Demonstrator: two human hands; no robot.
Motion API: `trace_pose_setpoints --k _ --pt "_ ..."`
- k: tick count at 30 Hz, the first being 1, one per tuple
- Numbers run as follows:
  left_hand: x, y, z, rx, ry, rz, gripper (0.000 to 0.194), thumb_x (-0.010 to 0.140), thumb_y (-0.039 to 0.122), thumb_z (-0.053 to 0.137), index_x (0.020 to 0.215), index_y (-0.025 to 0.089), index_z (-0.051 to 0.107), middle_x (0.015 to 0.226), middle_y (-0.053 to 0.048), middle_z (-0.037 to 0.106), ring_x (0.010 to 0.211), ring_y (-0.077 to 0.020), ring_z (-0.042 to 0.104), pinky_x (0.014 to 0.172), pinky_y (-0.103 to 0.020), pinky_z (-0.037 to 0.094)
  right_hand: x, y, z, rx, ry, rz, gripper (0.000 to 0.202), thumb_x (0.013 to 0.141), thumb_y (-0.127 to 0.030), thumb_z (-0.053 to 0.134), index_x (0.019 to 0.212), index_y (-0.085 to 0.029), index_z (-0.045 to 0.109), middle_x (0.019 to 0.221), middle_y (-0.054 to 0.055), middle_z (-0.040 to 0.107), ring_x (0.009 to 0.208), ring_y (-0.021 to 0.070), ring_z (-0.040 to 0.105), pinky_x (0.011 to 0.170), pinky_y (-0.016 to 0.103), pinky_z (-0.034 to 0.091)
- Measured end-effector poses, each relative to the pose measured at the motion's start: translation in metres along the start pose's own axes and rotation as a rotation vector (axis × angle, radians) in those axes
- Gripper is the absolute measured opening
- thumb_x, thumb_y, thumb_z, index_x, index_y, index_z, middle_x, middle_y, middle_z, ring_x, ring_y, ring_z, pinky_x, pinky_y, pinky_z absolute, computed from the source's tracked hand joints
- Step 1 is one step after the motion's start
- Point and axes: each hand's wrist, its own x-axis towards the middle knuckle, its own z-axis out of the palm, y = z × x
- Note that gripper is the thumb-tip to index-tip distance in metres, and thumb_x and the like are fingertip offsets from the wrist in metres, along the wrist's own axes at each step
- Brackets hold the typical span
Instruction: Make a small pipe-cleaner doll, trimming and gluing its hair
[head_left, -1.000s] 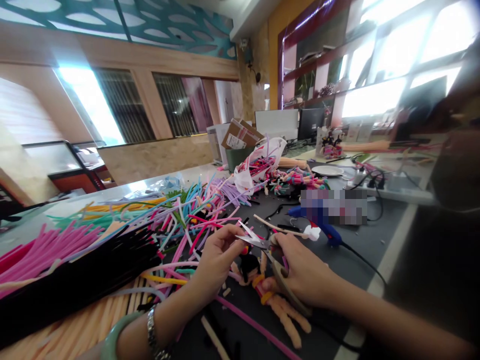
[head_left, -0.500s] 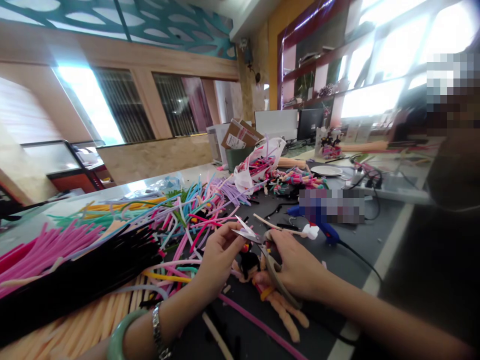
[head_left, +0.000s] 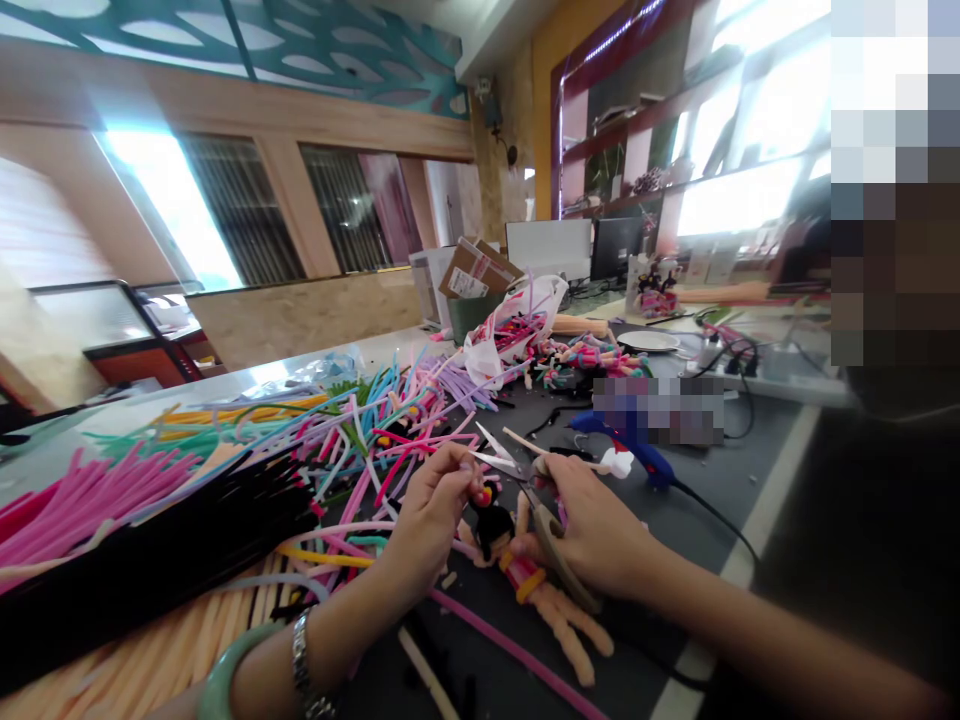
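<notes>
A bundle of black stems (head_left: 165, 560) is cut off at the left edge. The left hand's (head_left: 431, 520) grip is pinched closed at lower centre; what is held in it cannot be made out. Above, a white label on the cardboard box (head_left: 491, 265) is too small to be read. The doll (head_left: 525, 580) is laid on the tabletop (head_left: 720, 510), partly covered by the right hand (head_left: 592, 525), whose grip is closed around scissors (head_left: 551, 535), blades parted. Right of centre, the blue glue gun (head_left: 649, 458) is partly hidden by pixelation.
</notes>
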Motion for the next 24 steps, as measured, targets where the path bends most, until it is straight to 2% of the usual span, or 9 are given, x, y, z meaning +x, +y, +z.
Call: trace_pose_setpoints --k 7,14,24 --pt "-0.0018 0.0006 0.0002 0.022 -0.007 0.046 0.008 0.078 0.014 0.049 0.072 0.019 0.052 0.064 0.003 0.048 0.064 -0.0114 0.046 0.066 -0.024 0.041 0.0005 0.0023 -0.0008 -0.053 0.037 0.020 0.039 0.071 -0.049 0.065 0.090 -0.019 0.049 0.090 0.008 0.057 0.082 0.0247 0.051 0.070 0.037 0.042" --pt "-0.0026 0.0021 -0.0033 0.116 0.003 0.054 0.006 0.076 0.022 0.064 0.073 0.018 0.061 0.069 0.001 0.055 0.067 -0.0121 0.052 0.065 -0.023 0.043 0.0001 -0.0001 -0.0024 -0.021 0.014 0.035 0.040 0.072 -0.048 0.065 0.093 -0.018 0.049 0.093 0.008 0.056 0.084 0.0248 0.050 0.072 0.038 0.042" --pt "-0.0044 -0.0015 -0.0076 0.153 0.047 -0.006 0.010 0.074 0.026 0.071 0.074 0.017 0.069 0.068 0.000 0.061 0.066 -0.0117 0.056 0.065 -0.022 0.045 0.0002 -0.0013 -0.0028 0.014 0.023 0.049 0.042 0.072 -0.049 0.066 0.093 -0.018 0.049 0.093 0.008 0.055 0.084 0.0244 0.049 0.073 0.038 0.041"
